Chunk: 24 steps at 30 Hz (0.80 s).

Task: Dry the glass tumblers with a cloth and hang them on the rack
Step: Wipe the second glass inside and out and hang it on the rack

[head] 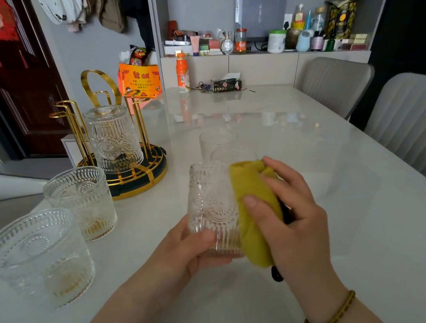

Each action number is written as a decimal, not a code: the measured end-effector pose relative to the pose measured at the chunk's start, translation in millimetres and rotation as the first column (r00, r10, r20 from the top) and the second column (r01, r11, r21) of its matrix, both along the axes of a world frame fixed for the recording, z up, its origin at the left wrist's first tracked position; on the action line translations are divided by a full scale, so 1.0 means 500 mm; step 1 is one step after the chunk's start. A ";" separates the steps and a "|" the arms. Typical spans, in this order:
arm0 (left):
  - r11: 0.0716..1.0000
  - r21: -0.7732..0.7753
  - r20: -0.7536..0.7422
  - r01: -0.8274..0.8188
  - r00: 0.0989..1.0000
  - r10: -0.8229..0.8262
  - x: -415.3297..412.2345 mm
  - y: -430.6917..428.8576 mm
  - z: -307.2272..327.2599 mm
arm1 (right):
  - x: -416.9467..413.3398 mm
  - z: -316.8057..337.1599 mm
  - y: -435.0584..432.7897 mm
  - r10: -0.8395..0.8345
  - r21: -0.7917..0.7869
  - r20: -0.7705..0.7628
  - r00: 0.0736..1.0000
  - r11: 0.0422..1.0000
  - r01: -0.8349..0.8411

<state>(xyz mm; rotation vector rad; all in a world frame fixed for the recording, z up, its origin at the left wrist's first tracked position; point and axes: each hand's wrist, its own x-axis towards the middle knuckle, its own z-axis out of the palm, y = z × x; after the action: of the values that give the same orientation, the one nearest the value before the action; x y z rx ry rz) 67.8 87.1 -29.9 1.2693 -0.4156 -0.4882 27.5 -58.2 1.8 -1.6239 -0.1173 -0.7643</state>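
- A pale table (317,174) carries everything.
- The gold rack (126,173), far left, has one glass upside down on a peg.
- Two upright glasses (80,201) stand near it.
- The left hand (188,249) grips a tumbler (212,205) above the table.
- The right hand (287,211) presses a yellow cloth (257,210) against its side.

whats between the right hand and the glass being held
In the head view, a folded yellow-green cloth lies between the right hand and the ribbed clear glass tumbler, pressed against its side.
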 end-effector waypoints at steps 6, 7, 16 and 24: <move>0.975 -0.215 -0.124 -0.063 0.992 0.037 0.009 -0.003 -0.001 | 0.011 0.001 -0.014 0.380 0.429 -0.273 0.884 0.870 -0.242; 0.965 -0.249 -0.131 -0.079 0.990 0.048 0.011 -0.001 0.001 | 0.013 -0.003 -0.012 0.398 0.398 -0.289 0.871 0.877 -0.269; 0.998 -0.060 -0.008 0.001 1.000 -0.002 0.001 -0.005 0.003 | 0.002 -0.002 0.003 0.012 -0.103 0.049 0.999 0.995 -0.007; 0.962 -0.228 -0.149 -0.153 0.982 0.120 0.018 -0.003 -0.004 | 0.013 -0.008 -0.009 0.283 0.152 -0.249 0.926 0.956 -0.251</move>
<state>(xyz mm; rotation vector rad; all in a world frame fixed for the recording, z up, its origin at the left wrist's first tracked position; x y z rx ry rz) 77.0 85.5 -32.0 1.0182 -0.2626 -0.3903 34.0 -62.7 -2.2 -1.5438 -0.0952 -0.3307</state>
